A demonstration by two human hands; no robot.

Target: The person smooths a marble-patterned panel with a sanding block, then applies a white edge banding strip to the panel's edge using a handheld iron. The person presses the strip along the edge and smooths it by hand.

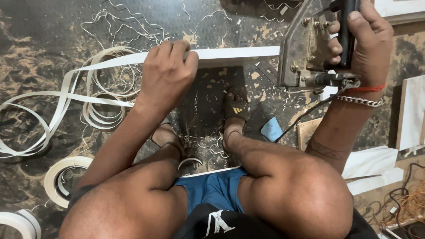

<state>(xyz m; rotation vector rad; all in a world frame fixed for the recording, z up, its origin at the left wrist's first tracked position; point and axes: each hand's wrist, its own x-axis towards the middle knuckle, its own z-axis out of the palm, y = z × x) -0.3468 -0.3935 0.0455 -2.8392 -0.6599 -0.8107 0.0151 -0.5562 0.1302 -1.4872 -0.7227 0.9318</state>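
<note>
We're mid-trim: left hand [166, 73] fingers press together on the white board edge [239, 54], right hand [361, 42] fingers wrap the trimmer [310, 53]. Next probably calls for steady sliding along it.

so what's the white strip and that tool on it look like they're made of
The white strip under the left hand looks like thin flexible plastic edge banding, smooth and matte: it curls in loose loops on the floor. The tool in the right hand seems bare steel plate, dull grey with bolt heads; its dark handle may be plastic or rubber.
</note>
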